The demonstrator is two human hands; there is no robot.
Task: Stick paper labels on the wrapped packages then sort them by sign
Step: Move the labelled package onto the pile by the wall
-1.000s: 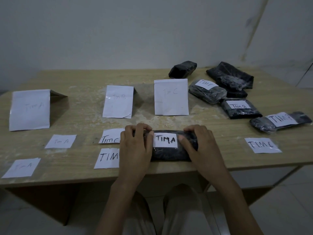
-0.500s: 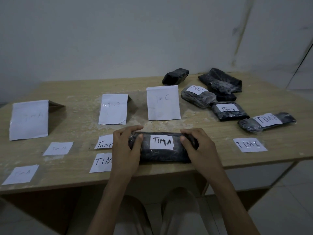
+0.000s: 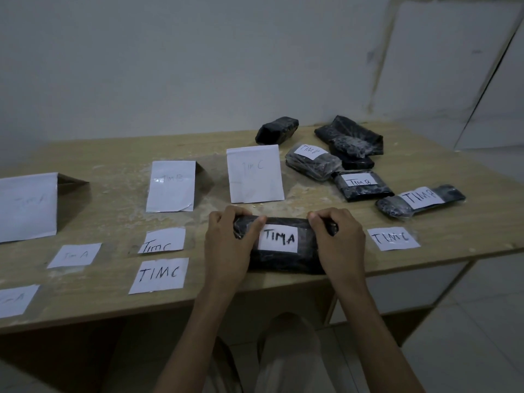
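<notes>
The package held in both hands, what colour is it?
The package is black, its label white with black writing; head view.

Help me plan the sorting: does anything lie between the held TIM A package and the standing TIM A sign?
Only flat loose labels: two TIM C slips and a TIM A slip lie between the TIM A package and the TIM A sign. Nothing upright does.

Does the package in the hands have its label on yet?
On. A white TIM A label sits on top of the package, between the left hand and right hand gripping its ends.
</notes>
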